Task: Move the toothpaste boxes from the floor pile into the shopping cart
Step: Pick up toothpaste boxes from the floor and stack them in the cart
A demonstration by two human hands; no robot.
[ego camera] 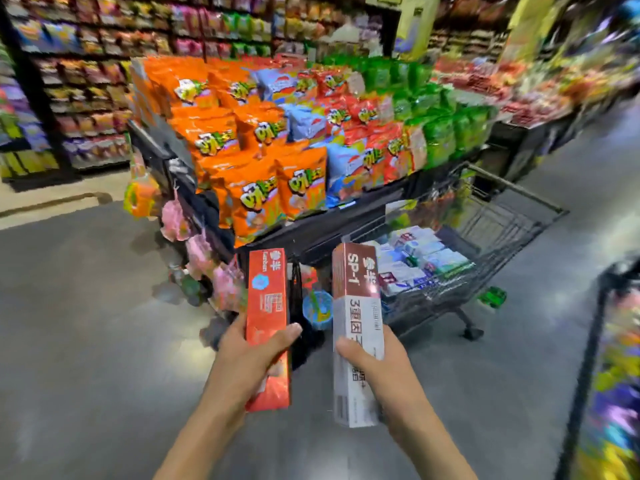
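Note:
My left hand grips a red-orange toothpaste box, held upright with its long side pointing away from me. My right hand grips a silver and dark-red toothpaste box, also held lengthwise. Both boxes hover over the grey floor, short of the wire shopping cart that stands ahead to the right. Several white and blue toothpaste boxes lie in the cart's basket. The floor pile is out of view.
A low display stand loaded with orange, red, blue and green snack bags sits right behind the boxes, left of the cart. Pink items hang on its near corner. Shelves line the back, and a dark rack stands at the right edge.

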